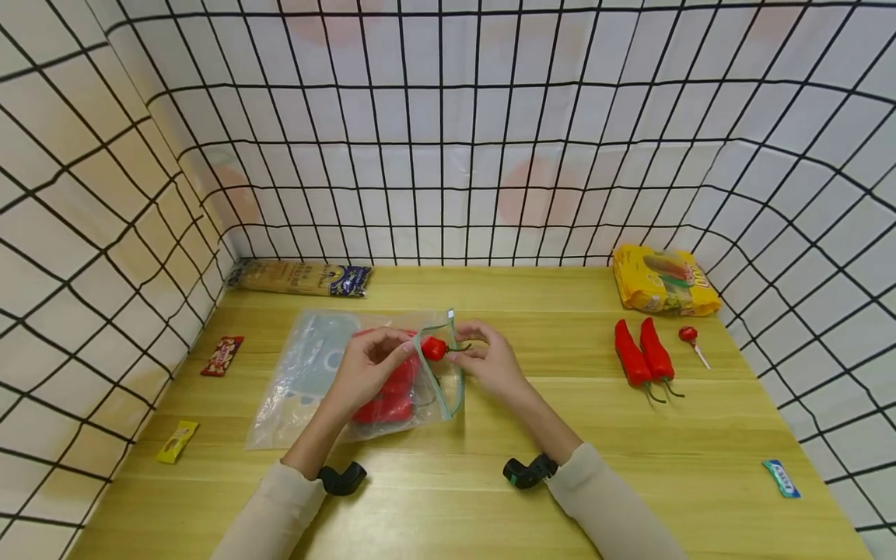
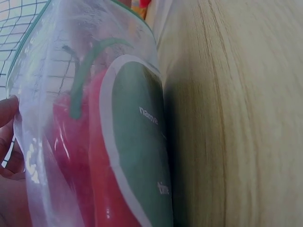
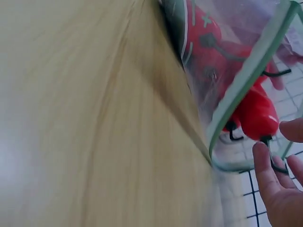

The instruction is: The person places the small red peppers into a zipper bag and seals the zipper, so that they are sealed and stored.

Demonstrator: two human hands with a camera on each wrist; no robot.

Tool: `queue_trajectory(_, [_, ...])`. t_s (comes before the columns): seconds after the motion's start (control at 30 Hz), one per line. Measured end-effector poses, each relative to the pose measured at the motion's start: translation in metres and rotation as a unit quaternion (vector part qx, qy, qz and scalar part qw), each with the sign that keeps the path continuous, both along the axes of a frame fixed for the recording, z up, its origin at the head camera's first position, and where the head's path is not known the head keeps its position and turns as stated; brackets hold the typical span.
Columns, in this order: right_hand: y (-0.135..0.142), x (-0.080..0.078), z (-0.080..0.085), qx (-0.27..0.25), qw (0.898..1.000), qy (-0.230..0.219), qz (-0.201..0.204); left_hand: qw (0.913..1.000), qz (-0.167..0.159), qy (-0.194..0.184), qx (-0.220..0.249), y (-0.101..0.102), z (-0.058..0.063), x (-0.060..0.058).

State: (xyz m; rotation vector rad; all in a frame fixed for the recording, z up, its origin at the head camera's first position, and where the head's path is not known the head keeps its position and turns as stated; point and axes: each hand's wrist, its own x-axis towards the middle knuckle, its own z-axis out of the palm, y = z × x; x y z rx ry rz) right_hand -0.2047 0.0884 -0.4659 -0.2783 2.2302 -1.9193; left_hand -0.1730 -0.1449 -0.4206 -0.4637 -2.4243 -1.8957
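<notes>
A clear zip bag [image 1: 276, 400] with a green-edged mouth lies on the table, its mouth spread toward the right. Several red chili peppers [image 2: 71, 156] with green stems show through its plastic. My left hand [image 1: 367, 365] pinches the bag's upper side near the mouth. At the opening, my right hand [image 1: 490, 362] holds a red chili pepper [image 3: 259, 118] near its stem, with fingertips right at the stem end. That pepper's body points into the bag, and its far part is hidden behind the bag's edge and the other peppers.
Two red peppers [image 1: 644, 358] and a red lollipop [image 1: 689, 334] lie at the right, before a yellow package [image 1: 665, 280]. A long noodle-like packet [image 1: 301, 278] lies back left. Small wrapped snacks sit at left, a red one [image 1: 222, 356] and a yellow one [image 1: 178, 442]. A blue-green packet [image 1: 781, 478] lies front right.
</notes>
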Motion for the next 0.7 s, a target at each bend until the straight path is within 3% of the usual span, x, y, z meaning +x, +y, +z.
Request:
queue_trajectory(0.17, [0.019, 0.010, 0.002, 0.003, 1.000, -0.017, 0.003, 0.9999, 0.008, -0.008, -0.002, 0.000, -0.001, 0.000])
queue_trajectory(0.37, [0.032, 0.019, 0.003, -0.022, 0.999, -0.006, 0.029, 0.9998, 0.012, -0.014, -0.010, -0.001, -0.001, 0.000])
queue_trajectory(0.7, [0.020, 0.023, 0.007, -0.018, 0.997, 0.032, 0.060, 1.0000, -0.003, 0.003, 0.001, 0.001, -0.001, 0.001])
